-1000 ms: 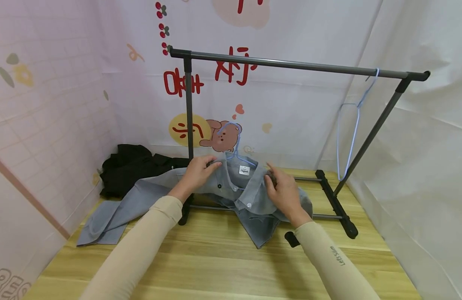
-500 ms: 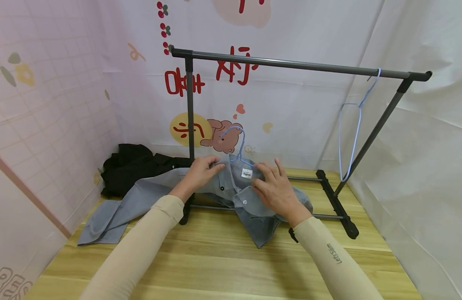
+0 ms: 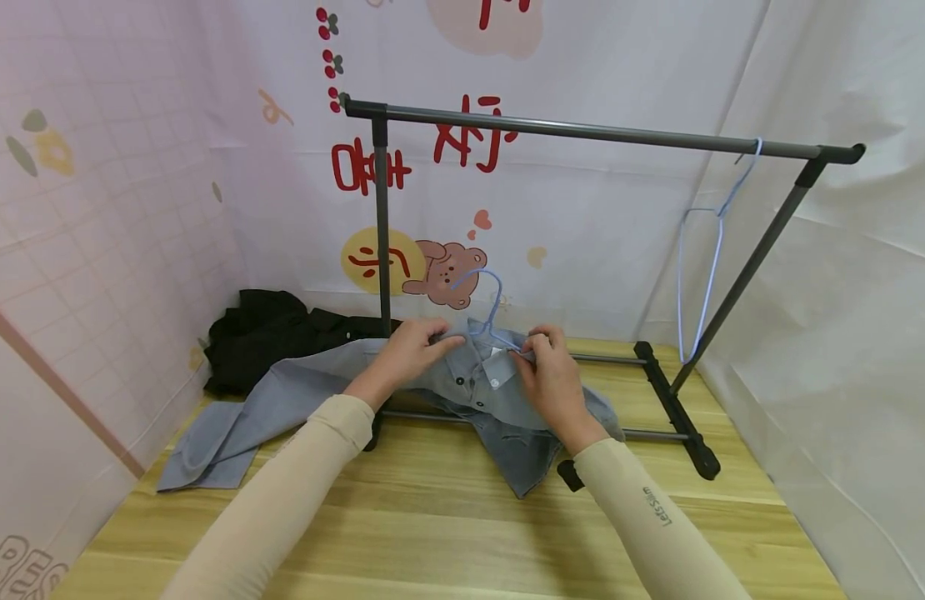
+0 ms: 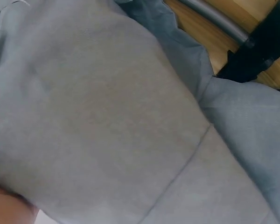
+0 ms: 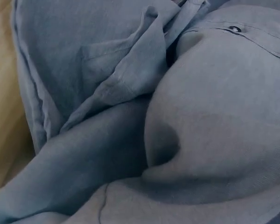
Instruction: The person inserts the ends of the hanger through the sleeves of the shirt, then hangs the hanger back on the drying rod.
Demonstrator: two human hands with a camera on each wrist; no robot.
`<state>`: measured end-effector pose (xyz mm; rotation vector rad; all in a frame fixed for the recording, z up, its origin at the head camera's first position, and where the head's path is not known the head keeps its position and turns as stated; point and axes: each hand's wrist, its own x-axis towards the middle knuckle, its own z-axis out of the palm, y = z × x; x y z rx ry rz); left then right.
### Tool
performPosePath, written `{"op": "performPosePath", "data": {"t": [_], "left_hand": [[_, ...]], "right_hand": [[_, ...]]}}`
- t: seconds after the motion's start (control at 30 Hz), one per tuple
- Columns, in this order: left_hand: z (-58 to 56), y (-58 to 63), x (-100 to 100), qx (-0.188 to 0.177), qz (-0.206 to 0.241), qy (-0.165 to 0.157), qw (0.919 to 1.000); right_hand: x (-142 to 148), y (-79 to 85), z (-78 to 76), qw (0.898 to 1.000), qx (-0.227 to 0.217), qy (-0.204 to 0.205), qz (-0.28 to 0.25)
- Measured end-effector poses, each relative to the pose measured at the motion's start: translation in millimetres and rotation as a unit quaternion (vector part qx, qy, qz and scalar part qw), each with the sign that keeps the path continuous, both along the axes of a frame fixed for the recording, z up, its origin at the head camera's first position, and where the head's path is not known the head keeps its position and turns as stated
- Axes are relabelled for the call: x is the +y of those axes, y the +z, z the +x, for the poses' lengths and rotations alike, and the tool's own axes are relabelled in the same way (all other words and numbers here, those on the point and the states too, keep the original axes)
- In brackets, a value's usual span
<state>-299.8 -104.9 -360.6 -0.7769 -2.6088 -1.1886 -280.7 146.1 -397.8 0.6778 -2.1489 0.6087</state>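
A grey-blue button-up shirt point(image 3: 500, 404) lies bunched across the rack's base, one sleeve stretched out to the left. The blue wire hanger point(image 3: 497, 300) is partly inside its neck, with the hook sticking up above the collar. My left hand point(image 3: 412, 354) pinches the shirt at the shoulder left of the collar. On the other side, my right hand point(image 3: 552, 383) pinches the collar cloth by the hanger's arm, thumb and fingers together. Shirt fabric point(image 4: 107, 107) fills most of the left wrist view. The right wrist view shows folds of the shirt front point(image 5: 214, 116); the hanger's lower part is hidden.
A dark metal clothes rack point(image 3: 582, 127) stands over the shirt on the wooden table point(image 3: 447, 533). A second blue hanger point(image 3: 713, 275) hangs at its right end. Black clothing point(image 3: 263, 346) is heaped at the back left. Printed white sheets point(image 3: 620, 242) wall the sides and back.
My right hand moved from the right shoulder to the collar and folded it inward. The hanger's hook tipped to the right and sank a little. My left hand kept its hold, shifting slightly.
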Motion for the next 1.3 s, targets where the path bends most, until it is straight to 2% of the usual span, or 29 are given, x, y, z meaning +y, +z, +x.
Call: {"op": "performPosePath", "data": {"t": [0.13,0.23,0.37,0.47,0.63,0.73,0.9,0.97,1.13,1.3], "left_hand": [[1.6,0.5,6,0.014,-0.02,-0.009,0.9997],[1.8,-0.3,8,0.019,-0.018,-0.016,0.9995],[0.4,-2.9,5,0.006,0.01,-0.014,0.9998],[0.2,-4.6,4,-0.013,0.022,-0.026,0.9993],[4.2,-3.5,10,-0.051,0.011,-0.053,0.9973],[5.3,-2.4,9,-0.048,0.0,-0.05,0.9976],[2.6,-4.2,0,-0.031,-0.017,0.02,0.9992],[3.0,-4.3,1,-0.031,-0.03,0.036,0.9984],[5.6,-1.2,15,-0.03,-0.051,0.024,0.9979],[5.6,2.1,24,-0.044,-0.044,0.04,0.9972]], "right_hand": [[-4,0.3,2.1,0.999,-0.023,-0.018,-0.013],[-7,1.5,4.3,0.996,-0.063,-0.051,-0.026],[-10,4.9,6.2,0.98,-0.15,-0.123,-0.045],[-9,6.0,5.4,0.97,-0.187,-0.147,-0.042],[-13,5.4,3.3,0.975,-0.175,-0.132,-0.03],[-15,7.7,5.3,0.979,-0.163,-0.112,-0.04],[-9,10.5,4.8,0.977,-0.165,-0.114,-0.08],[-8,10.7,3.0,0.975,-0.168,-0.121,-0.086],[-13,12.4,2.0,0.976,-0.17,-0.106,-0.08],[-17,14.4,4.2,0.976,-0.177,-0.1,-0.077]]}}
